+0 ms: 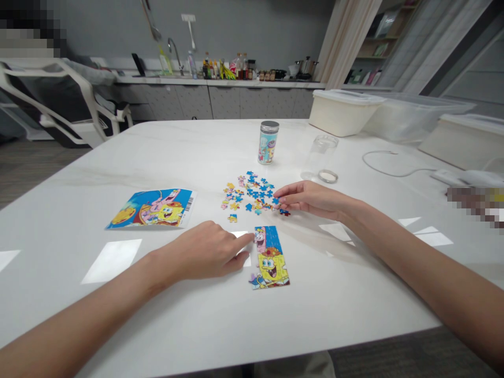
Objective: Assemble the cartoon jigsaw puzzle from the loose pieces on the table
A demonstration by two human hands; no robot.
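A partly joined jigsaw puzzle (273, 262) lies flat before me, showing a yellow sponge character and a pink one. At its upper left edge rests the outstretched index finger of my left hand (214, 249); the thumb is apart and the other fingers are curled, holding nothing. Farther back, my right hand (311, 199) pinches a blue puzzle piece (276, 201) at the right side of the loose puzzle pieces (255, 193). One yellow-and-blue piece (233, 218) lies apart in front of that heap. To the left is a creased picture sheet (153, 210) with the same characters.
Behind the pieces stands a printed tin (268, 144) with a metal lid. A clear jar (321, 157) and a round lid (327, 176) are right of it. Storage boxes (342, 113) and a white cable (394, 170) occupy the table's right side. An office chair (79, 100) stands left.
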